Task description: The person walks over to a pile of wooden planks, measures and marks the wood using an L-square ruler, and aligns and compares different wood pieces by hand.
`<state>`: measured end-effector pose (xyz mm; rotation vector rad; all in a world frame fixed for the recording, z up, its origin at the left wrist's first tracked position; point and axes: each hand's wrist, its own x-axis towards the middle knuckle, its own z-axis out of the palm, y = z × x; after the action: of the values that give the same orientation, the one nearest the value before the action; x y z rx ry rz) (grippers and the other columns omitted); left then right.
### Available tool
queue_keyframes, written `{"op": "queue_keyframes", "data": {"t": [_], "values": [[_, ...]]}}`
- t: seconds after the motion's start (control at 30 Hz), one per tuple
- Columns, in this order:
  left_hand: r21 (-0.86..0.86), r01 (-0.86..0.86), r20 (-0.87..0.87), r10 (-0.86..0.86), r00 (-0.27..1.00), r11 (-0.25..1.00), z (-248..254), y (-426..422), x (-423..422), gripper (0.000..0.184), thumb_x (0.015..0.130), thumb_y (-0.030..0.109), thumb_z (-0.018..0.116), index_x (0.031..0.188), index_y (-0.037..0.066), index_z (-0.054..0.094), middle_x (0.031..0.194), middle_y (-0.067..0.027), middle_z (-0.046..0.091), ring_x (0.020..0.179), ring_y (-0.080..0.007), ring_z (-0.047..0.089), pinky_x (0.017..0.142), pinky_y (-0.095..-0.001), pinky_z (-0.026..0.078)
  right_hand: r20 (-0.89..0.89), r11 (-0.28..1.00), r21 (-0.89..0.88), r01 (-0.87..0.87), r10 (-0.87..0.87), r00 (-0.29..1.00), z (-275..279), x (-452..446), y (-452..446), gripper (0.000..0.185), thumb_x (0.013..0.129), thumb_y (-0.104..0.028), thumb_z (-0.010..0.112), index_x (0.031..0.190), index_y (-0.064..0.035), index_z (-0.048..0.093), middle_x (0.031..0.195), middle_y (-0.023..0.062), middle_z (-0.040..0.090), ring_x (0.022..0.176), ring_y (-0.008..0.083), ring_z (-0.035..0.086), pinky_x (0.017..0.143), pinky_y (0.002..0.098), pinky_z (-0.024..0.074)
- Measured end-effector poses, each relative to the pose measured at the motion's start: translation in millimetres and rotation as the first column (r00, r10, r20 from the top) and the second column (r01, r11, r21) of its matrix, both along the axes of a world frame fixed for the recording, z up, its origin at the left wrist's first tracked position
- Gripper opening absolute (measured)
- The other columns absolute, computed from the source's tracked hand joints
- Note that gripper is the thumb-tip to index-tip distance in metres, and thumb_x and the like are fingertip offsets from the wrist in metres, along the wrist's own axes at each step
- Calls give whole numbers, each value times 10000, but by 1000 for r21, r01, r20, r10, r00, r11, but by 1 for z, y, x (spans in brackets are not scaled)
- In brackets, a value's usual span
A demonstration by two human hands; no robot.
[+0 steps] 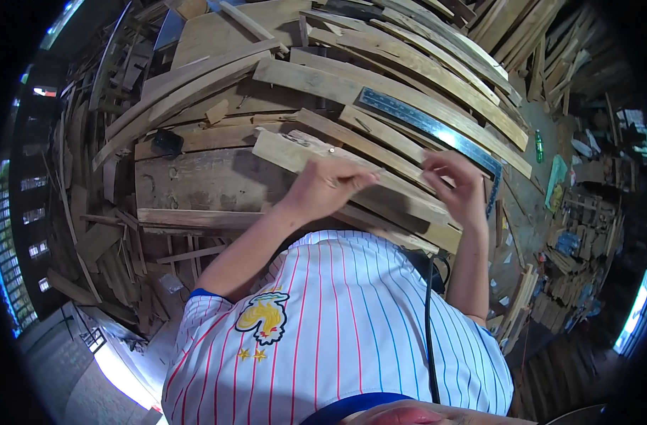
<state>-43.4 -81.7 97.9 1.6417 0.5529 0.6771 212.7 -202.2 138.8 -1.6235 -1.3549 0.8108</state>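
Observation:
My left hand (328, 185) is over the light wooden board (281, 152) in front of my chest, its fingers curled and pinched together toward the right; whatever they hold is too small to make out. To the right, my right hand (454, 180) hovers over the same group of boards, with thumb and fingers curved and a gap between them. Nothing shows in that gap. A metal carpenter's square (430, 126) lies on the boards just beyond my right hand, its short arm running down on the right.
Long planks (408, 64) are stacked across the far side of the bench (196, 180). A small black object (167, 143) rests at the left. Curved wood pieces (189, 85) lie at the upper left. A green bottle (539, 146) is on the floor at the right.

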Motion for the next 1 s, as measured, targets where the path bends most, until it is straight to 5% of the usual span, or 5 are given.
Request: {"op": "queue_keyframes", "data": {"t": [0.13, 0.33, 0.53, 0.63, 1.0], "values": [[100, 43, -31, -40, 999, 994, 8, -6, 4, 194, 945, 228, 760, 1004, 47, 794, 832, -93, 758, 741, -189, 707, 663, -304, 522, 43, 955, 51, -291, 289, 956, 11, -34, 23, 208, 788, 107, 796, 970, 17, 752, 966, 108, 729, 914, 184, 728, 802, 278, 602], [230, 42, -25, -37, 999, 972, -1, 8, -6, 196, 907, 241, 785, 958, 52, 786, 846, -109, 752, 751, -268, 715, 670, -353, 536, -145, 990, -86, -113, 100, 984, 1, -55, 30, 180, 782, 95, 810, 929, 19, 740, 964, 106, 730, 900, 190, 740, 808, 283, 627], [187, 76, -28, -72, 997, 979, -7, 8, -5, 280, 948, 331, 721, 931, 55, 766, 841, -118, 741, 781, -321, 713, 685, -404, 553, -89, 955, -11, -296, 293, 952, -6, -43, 35, 185, 847, 69, 788, 1012, 49, 710, 1015, 107, 718, 921, 170, 724, 817, 285, 620], [139, 114, -62, -107, 992, 984, -8, 11, -6, 269, 954, 321, 714, 955, 55, 751, 823, -127, 725, 775, -337, 703, 678, -413, 545, -489, 980, -33, -194, 154, 859, -11, -44, 34, 102, 910, 25, 747, 994, 58, 700, 1036, 138, 668, 905, 176, 698, 777, 303, 621], [204, 66, -113, -43, 993, 977, -15, 29, -5, 137, 952, 171, 688, 962, 41, 732, 819, -123, 730, 765, -301, 722, 652, -398, 552, -393, 960, -72, -269, 221, 893, -10, -54, 73, 118, 953, -29, 719, 1043, 43, 743, 1020, 114, 692, 876, 163, 705, 705, 278, 611]]}}
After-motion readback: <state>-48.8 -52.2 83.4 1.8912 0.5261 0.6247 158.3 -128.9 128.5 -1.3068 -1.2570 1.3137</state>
